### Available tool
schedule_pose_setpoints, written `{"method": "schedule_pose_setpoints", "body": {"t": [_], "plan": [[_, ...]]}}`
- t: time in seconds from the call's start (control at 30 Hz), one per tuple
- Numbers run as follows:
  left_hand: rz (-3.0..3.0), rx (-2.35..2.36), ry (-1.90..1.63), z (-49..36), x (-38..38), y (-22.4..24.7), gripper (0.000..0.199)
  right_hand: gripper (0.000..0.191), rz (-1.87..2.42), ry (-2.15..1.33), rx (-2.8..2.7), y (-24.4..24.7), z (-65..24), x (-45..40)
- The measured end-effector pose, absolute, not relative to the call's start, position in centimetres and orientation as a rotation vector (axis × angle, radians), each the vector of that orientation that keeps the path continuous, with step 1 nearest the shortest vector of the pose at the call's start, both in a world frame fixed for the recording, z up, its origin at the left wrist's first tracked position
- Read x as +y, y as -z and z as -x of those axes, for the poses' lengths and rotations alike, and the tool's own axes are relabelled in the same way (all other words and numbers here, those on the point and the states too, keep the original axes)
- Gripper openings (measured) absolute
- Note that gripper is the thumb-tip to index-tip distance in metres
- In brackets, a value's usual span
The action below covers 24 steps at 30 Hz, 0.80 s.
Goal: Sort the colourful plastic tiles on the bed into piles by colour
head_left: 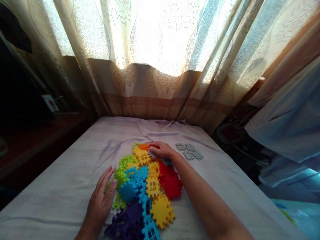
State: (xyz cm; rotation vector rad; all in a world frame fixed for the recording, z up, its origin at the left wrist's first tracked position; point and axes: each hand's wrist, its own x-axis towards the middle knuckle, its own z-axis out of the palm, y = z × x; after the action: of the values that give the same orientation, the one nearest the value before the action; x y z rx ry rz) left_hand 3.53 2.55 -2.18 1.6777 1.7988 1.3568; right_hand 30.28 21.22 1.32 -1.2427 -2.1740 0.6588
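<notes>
Heap of multicoloured, flat, notch-edged plastic tiles (pixel 135 183) on a pale, creased cloth bedsheet (pixel 70 186): lime-green tiles (pixel 121 176) at L, bright-blue tiles (pixel 128 190) in ctr., dark-purple tiles (pixel 134 210) nearest viewer, yellow tiles (pixel 161 210) & red tiles (pixel 172 181) toward R. Person's bare L hand (pixel 101 195) is just beside the green edge, fingers extended, thumb apart. Bare R hand (pixel 162 149) reaches over heap's far end, near an orange tile (pixel 143 146); fingers bent, can't say if they grip anything. Four flat grey tiles (pixel 189 155) lie apart, R of that hand. Bkgd: backlit, patterned beige cloth curtains (pixel 150 83).
</notes>
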Motion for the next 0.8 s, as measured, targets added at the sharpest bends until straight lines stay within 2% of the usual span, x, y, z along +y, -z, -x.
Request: {"method": "schedule_pose_setpoints", "body": {"t": [0.1,0.17,0.23,0.33,0.43,0.67,0.8], "plan": [[-1.665,1.804,-1.365,-3.6,2.7,2.4,0.054,0.04,1.101,-0.692,-2.243,-1.6,-31.6,18.9],[-1.674,1.809,-1.368,-3.6,2.7,2.4,0.054,0.039,1.351,-0.522,-2.084,-2.1,-34.7,18.4],[-1.696,1.816,-1.361,-3.8,2.7,2.4,0.054,0.035,1.832,-0.259,-1.749,-2.4,-38.8,18.4],[-1.731,1.821,-1.355,-3.9,2.7,2.3,0.055,0.04,2.051,-0.207,-1.557,-1.9,-43.5,18.3],[-1.752,1.808,-1.356,-4.3,2.7,2.0,0.056,0.038,2.003,-0.269,-1.654,-0.4,-43.3,17.0],[-1.761,1.791,-1.303,-5.0,2.4,0.1,0.065,0.041,1.678,-0.406,-1.952,1.2,-35.3,11.6],[-1.905,1.652,-0.986,-3.9,-3.8,-0.3,0.079,0.039,1.674,-0.403,-1.964,1.1,-35.4,8.9]]}}
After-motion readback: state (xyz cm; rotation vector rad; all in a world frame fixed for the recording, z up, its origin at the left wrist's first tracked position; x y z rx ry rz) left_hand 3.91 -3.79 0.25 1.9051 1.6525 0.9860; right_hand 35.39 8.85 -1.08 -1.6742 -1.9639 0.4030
